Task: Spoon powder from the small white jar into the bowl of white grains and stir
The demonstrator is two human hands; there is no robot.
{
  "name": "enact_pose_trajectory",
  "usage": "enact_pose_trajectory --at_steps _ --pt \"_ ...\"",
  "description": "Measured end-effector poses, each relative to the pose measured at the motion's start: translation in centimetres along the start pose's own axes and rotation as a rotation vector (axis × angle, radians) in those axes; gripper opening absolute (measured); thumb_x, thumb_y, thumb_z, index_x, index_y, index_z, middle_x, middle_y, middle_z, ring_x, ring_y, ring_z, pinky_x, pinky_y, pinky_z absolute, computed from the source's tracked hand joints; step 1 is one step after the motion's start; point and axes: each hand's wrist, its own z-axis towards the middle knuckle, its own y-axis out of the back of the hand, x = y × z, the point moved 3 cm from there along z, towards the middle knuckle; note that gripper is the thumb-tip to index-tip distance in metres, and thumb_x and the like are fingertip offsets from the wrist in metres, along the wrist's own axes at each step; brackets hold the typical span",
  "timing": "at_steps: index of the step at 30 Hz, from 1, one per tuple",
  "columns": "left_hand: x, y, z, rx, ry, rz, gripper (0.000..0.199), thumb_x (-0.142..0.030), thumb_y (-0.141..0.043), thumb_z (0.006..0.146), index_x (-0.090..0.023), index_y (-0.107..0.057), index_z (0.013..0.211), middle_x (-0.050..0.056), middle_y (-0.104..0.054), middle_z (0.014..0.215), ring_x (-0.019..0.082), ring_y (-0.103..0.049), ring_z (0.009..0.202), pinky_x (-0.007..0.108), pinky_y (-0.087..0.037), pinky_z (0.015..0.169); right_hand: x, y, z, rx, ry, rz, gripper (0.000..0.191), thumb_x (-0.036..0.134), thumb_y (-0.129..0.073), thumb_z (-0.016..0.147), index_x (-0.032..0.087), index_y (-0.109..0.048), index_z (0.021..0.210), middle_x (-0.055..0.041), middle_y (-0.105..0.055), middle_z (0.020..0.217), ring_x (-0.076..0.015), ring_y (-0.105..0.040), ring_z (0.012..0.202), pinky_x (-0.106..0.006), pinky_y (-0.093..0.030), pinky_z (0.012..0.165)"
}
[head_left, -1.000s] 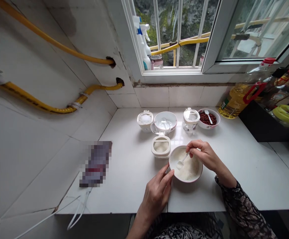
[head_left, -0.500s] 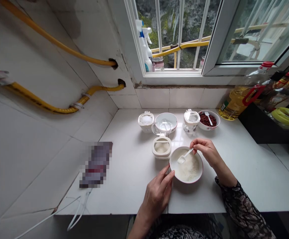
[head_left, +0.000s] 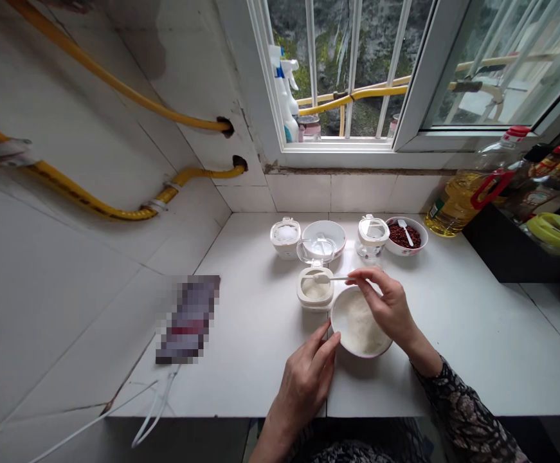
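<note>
My right hand [head_left: 386,305] pinches a small white plastic spoon [head_left: 335,278] by its handle. The spoon's bowl sits over the open square jar [head_left: 314,289] of white powder, with its hinged clear lid [head_left: 316,251] standing open behind it. Beneath my right hand lies a white bowl [head_left: 342,315] holding a white granular substance [head_left: 361,325]. My left hand [head_left: 306,382] grips that bowl's near left rim. The spoon's contents are hard to make out.
On the white counter [head_left: 260,360] stand a lidded jar [head_left: 285,238], a white dish [head_left: 330,231], a glass jar [head_left: 372,236] and a bowl of red beans [head_left: 405,236]. A pixelated object [head_left: 188,319] lies left. An oil bottle [head_left: 460,209] stands right.
My right hand has moved up and left, lifting the spoon out of the bowl to above the open jar. My left hand stays on the bowl.
</note>
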Motion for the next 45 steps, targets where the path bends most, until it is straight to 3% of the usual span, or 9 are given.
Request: enact_pose_trajectory --at_steps 3,5,10,12,19,22,26,36,45 --pt "0.0 0.0 0.0 0.003 -0.002 0.004 0.042 -0.003 -0.045 0.094 -0.017 -0.055 0.133 0.019 -0.067 0.129 0.024 -0.067 0.12 0.031 -0.06 0.092 0.6 -0.8 -0.2 0.117 0.279 -0.288 0.026 0.013 -0.047 0.096 0.022 -0.071 0.096 -0.0072 -0.078 0.09 -0.0221 -0.066 0.085 -0.041 -0.045 0.087" --pt "0.0 0.0 0.0 0.004 -0.002 0.007 0.042 -0.003 -0.046 0.094 -0.017 -0.055 0.133 0.018 -0.067 0.129 0.024 -0.067 0.119 0.03 -0.06 0.092 0.8 -0.8 -0.3 0.135 0.361 -0.369 0.028 0.01 -0.045 0.096 0.022 -0.07 0.098 -0.0071 -0.078 0.091 -0.0224 -0.065 0.085 -0.042 -0.044 0.087" --pt "0.0 0.0 -0.1 0.011 0.007 0.001 0.041 -0.002 -0.046 0.095 -0.017 -0.055 0.132 0.019 -0.066 0.129 0.024 -0.066 0.122 0.031 -0.06 0.094 1.4 1.3 -0.3 -0.001 0.312 -0.268 0.02 0.01 -0.049 0.095 0.022 -0.065 0.095 -0.0039 -0.073 0.079 -0.0211 -0.063 0.078 -0.038 -0.045 0.081" --pt "0.0 0.0 0.0 0.015 0.013 -0.001 0.04 -0.003 -0.047 0.095 -0.017 -0.054 0.132 0.018 -0.066 0.129 0.024 -0.065 0.123 0.031 -0.06 0.094 1.2 2.2 -0.2 0.007 0.281 -0.267 0.019 0.009 -0.05 0.091 0.022 -0.063 0.087 -0.0026 -0.069 0.073 -0.0203 -0.06 0.073 -0.036 -0.044 0.076" --pt "0.0 -0.1 0.0 0.013 0.018 -0.005 0.041 -0.003 -0.047 0.095 -0.017 -0.055 0.133 0.018 -0.067 0.129 0.024 -0.066 0.121 0.031 -0.06 0.095 0.0 1.4 -0.5 0.357 0.319 -0.446 0.021 0.005 -0.047 0.084 0.02 -0.062 0.083 -0.004 -0.07 0.074 -0.0192 -0.056 0.07 -0.038 -0.04 0.082" --pt "0.0 0.0 0.0 0.014 0.027 -0.01 0.043 -0.003 -0.047 0.095 -0.019 -0.055 0.134 0.017 -0.067 0.13 0.024 -0.066 0.123 0.032 -0.059 0.095 0.0 0.9 -0.8 0.494 0.279 -0.389 0.022 0.004 -0.045 0.081 0.02 -0.061 0.079 -0.0023 -0.068 0.071 -0.0174 -0.054 0.067 -0.037 -0.04 0.082" --pt "-0.1 0.0 0.0 0.014 0.022 -0.013 0.042 -0.002 -0.048 0.095 -0.018 -0.055 0.134 0.017 -0.067 0.13 0.023 -0.066 0.122 0.031 -0.059 0.095 0.3 1.1 -1.0 0.558 0.207 -0.284 0.023 0.005 -0.044 0.08 0.02 -0.061 0.075 -0.0008 -0.067 0.07 -0.0162 -0.055 0.067 -0.039 -0.04 0.086" --pt "0.0 -0.1 0.0 0.009 0.012 -0.033 0.04 0.0 -0.049 0.093 -0.014 -0.057 0.13 0.02 -0.066 0.129 0.024 -0.065 0.124 0.03 -0.058 0.098 -0.6 2.6 -0.3 0.331 -0.152 -0.106 0.023 0.015 -0.047 0.076 0.022 -0.068 0.069 -0.0012 -0.065 0.059 -0.0205 -0.058 0.075 -0.034 -0.044 0.076" --pt "0.0 -0.1 0.0 0.0 0.022 -0.008 0.043 -0.004 -0.047 0.095 -0.019 -0.055 0.134 0.016 -0.067 0.13 0.023 -0.066 0.122 0.031 -0.06 0.094 -2.0 3.1 0.2 0.168 -0.398 0.133 0.016 0.022 -0.052 0.069 0.02 -0.068 0.064 0.0012 -0.06 0.052 -0.0154 -0.055 0.055 -0.029 -0.044 0.061"
